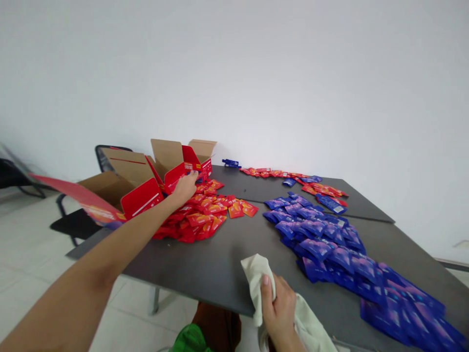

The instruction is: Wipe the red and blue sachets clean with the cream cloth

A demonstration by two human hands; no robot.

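My right hand [279, 304] is closed around a bunched off-white cloth [258, 272] at the table's near edge. One end of the cloth sticks up past the thumb, and the rest hangs down behind the wrist. Far off, my left hand [186, 187] reaches over the pile of red and orange packets [200, 215] to the front of an open red carton [205, 168]. Its fingers are small and partly hidden, so whether they hold anything does not show.
More open red cartons [142, 198] line the table's left side, flaps raised. Overlapping rows of blue-purple packets [322, 239] cover the right side of the dark table [234, 249]. Red packets [271, 172] run along the back edge by the wall. Black chairs [75, 224] stand at left.
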